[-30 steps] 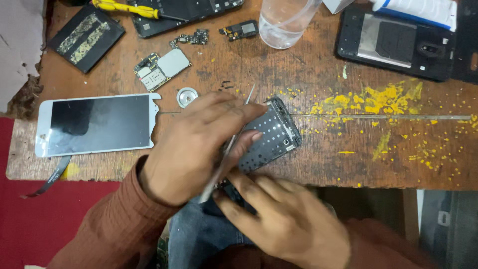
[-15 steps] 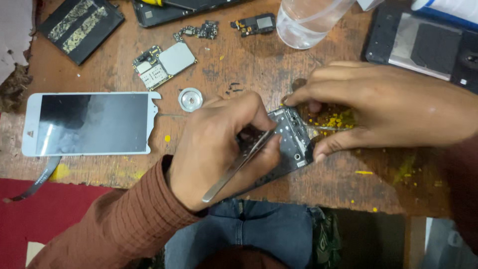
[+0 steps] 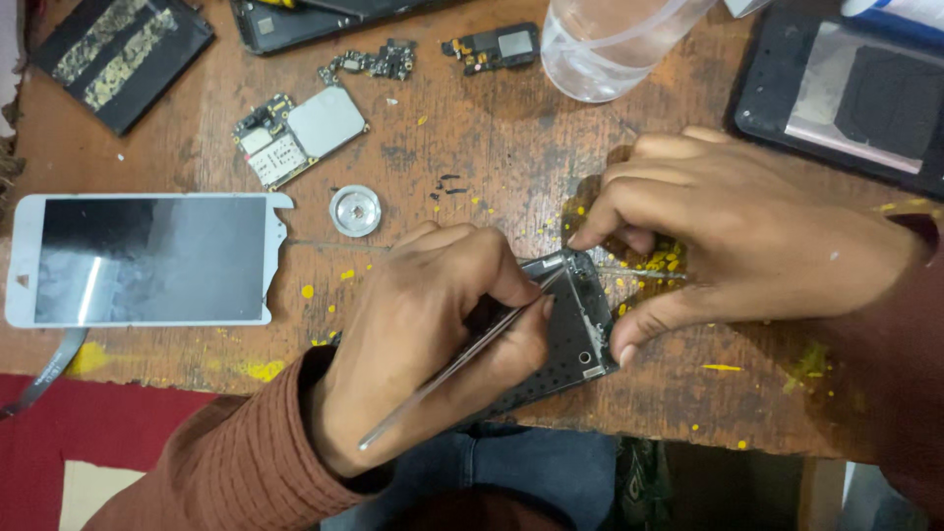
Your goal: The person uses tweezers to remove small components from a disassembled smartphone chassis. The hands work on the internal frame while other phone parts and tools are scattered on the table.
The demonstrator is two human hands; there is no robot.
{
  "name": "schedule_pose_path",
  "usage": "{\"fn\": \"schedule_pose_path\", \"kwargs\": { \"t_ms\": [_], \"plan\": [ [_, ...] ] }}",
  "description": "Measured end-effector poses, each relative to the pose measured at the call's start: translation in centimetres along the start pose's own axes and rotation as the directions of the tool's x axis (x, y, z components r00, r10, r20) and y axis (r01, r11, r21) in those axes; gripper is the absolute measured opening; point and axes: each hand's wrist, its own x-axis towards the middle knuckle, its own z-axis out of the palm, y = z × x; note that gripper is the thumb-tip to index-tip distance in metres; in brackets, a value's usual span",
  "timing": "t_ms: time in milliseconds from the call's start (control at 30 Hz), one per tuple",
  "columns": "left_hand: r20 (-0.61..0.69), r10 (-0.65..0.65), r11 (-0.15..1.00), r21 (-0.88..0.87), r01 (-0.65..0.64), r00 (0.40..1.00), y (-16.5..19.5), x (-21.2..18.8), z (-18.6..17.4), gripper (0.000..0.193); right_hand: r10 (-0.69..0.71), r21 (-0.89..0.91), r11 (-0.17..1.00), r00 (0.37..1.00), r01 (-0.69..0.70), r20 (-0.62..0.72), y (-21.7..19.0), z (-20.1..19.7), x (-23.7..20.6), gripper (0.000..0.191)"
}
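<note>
A dark phone frame [image 3: 573, 329] lies at the near edge of a worn wooden table [image 3: 492, 138], partly hidden under my hands. My left hand [image 3: 423, 339] grips thin metal tweezers [image 3: 462, 359] whose tips reach the frame's top corner. My right hand [image 3: 737, 236] comes in from the right, with fingertips on the frame's top edge and the thumb pressed to its right side.
A white phone screen [image 3: 147, 258] lies at the left. A small round metal disc [image 3: 355, 210], a circuit board [image 3: 300, 135] and smaller boards [image 3: 492, 46] sit behind. A clear plastic container [image 3: 610, 49] and a dark phone back [image 3: 846, 98] lie at the back right. Yellow flecks dot the wood.
My right hand has swung from beneath the frame round to its right side and now pins it. The tweezers' tips have come to the frame's top corner. The view has shifted nearer.
</note>
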Motion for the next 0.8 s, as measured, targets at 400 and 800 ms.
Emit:
{"fn": "schedule_pose_path", "kwargs": {
  "t_ms": [400, 800],
  "plan": [
    [0.007, -0.103, 0.99, -0.094, 0.103, 0.995, 0.1, -0.31, -0.37, 0.019, 0.054, -0.033, 0.998, 0.997, -0.053, 0.052, -0.2, -0.4, -0.32, 0.079],
    [-0.021, 0.029, 0.999, -0.035, -0.03, 0.999, -0.47, -0.31, -0.15, 0.024, 0.071, -0.049, 0.996, 0.996, -0.068, 0.047, -0.08, -0.22, -0.54, 0.076]
  ]
}}
